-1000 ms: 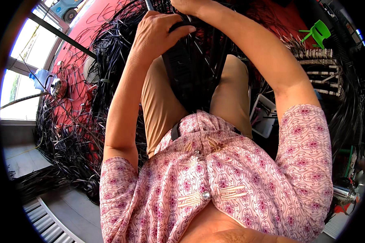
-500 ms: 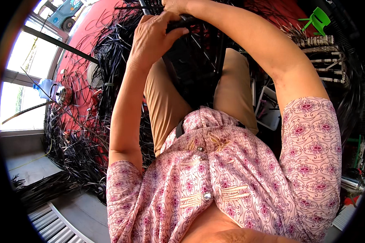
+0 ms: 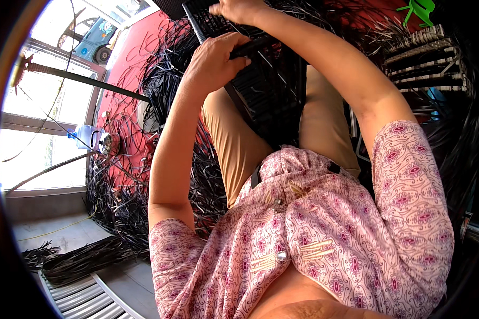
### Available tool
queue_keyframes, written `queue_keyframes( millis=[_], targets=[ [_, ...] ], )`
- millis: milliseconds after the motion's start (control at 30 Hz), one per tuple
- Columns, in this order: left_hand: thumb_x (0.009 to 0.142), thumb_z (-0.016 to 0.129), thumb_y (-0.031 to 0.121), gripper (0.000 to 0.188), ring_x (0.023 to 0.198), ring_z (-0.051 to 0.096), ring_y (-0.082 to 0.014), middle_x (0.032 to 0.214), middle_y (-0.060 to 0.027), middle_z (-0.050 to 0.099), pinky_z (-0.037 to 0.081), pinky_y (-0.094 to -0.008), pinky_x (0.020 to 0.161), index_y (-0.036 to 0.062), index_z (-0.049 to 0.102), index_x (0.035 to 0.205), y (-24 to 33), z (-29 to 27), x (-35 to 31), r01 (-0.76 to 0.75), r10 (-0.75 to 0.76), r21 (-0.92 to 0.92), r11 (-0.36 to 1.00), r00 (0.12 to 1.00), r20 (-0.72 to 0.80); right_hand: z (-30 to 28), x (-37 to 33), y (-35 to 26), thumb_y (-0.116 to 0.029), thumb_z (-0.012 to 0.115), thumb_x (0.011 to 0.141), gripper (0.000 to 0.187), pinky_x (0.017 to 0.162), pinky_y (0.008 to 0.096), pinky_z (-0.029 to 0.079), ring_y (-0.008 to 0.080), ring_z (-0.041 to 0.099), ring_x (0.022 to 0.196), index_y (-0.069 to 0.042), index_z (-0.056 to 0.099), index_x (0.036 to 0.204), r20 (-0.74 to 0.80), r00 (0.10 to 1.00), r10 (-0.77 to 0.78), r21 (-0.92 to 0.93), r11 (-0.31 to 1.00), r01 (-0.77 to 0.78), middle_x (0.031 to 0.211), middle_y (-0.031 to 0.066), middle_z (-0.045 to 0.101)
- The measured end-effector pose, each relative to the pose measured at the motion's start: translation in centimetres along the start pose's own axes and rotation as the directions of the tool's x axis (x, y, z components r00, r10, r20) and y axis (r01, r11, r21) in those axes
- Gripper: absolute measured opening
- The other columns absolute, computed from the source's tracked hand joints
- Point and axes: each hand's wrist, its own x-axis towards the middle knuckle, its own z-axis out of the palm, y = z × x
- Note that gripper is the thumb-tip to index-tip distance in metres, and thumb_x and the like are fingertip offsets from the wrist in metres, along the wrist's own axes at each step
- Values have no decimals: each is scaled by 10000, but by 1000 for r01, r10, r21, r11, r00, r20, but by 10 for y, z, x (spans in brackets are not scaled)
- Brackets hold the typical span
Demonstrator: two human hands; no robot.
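Black frame (image 3: 274, 103) filled with dark strips stands between my thighs, out in front of me, with red floor covering (image 3: 126, 95) spread around it and grey tiles (image 3: 58, 231) off to my left. Over the red lies a tangled heap of black strips (image 3: 120, 212), by glass panes (image 3: 42, 162) through which I see a blue vehicle (image 3: 97, 40). Low on my left is a pale slatted piece (image 3: 88, 300); to my right, a woven striped piece (image 3: 428, 66) and, farther off, a bright green chair (image 3: 423, 11). Of my two hands, the left hand (image 3: 216, 61) is curled around a dark part of the frame, thumb and fingers on either side; the right hand (image 3: 242, 9) is farther out, near a grey bar (image 3: 194, 24), fingers bent, and I cannot tell if they pinch anything. Smallest are a clear jug (image 3: 85, 136) with a blue cap, contents unclear, and a round metal thing (image 3: 110, 143) just beside it
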Motion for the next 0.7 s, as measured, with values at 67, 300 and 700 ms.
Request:
queue_keyframes(
  millis=[67,300,700],
  targets=[
    [788,772,160,389,883,700,-333,955,-161,726,524,-428,806,17,678,1137,-12,-2,3,106,-96,-136,985,992,77,-16,-11,0,-310,607,932,355,859,477,547,387,698,986,3,707,1067,-186,983,-1,242,969,47,1007,222,728],
    [782,749,92,240,743,538,-126,767,-36,609,457,-322,704,-24,627,953,-25,-20,34,29,1,-54,998,874,487,-74,-152,-1,-15,711,863,190,667,322,510,211,632,726,-69,684,1043,-558,827,-69,415,839,351,888,76,646],
    [711,701,77,217,702,613,-120,744,-47,667,485,-296,665,-21,668,901,-17,-21,27,248,-84,-263,932,857,508,-22,-207,-17,47,735,678,498,826,383,465,256,574,973,-156,694,1132,-423,812,-401,7,895,446,1108,60,578]
  ],
)
